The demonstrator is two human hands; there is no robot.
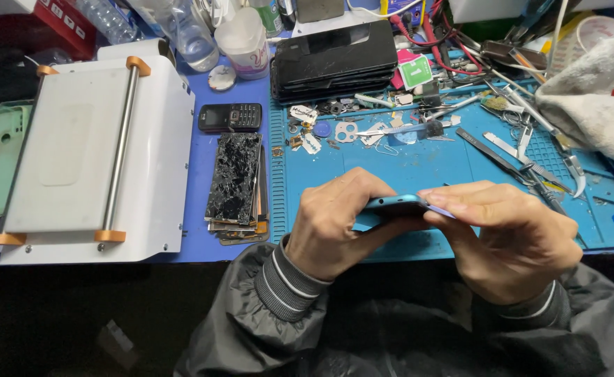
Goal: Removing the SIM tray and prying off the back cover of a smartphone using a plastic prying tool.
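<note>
Right now: both hands are up over the near edge of the blue work mat (419,167), working one small device between them.
Left hand: the left hand (335,223) is clenched around the left end of the blue phone (396,204), fingers curled over its top edge, thumb hidden underneath.
Right hand: the right hand (509,237) is grasping the phone's other end, fingers laid flat along the upper edge and pressing in toward the left — a firm pinch, not a loose one.
Phone: held edge-on to the camera, lifted clear of the mat, just in front of the person's dark jacket sleeves; which face points up cannot be told.
Beside it: a stack of cracked screens (236,178) lies on the table just left of the mat, with a small black keypad phone (230,117) beyond it and a white machine with a metal roller bar (97,153) further left.
Further back: tweezers and pliers (523,157) sit scattered on the mat's right side, near a white cloth (593,98).
Risk: squeezed from both ends, the thin body could flex and crack — too much inward force would do it.
Risk two: a slipping fingertip could drop the phone onto loose screws and metal bits behind it.
</note>
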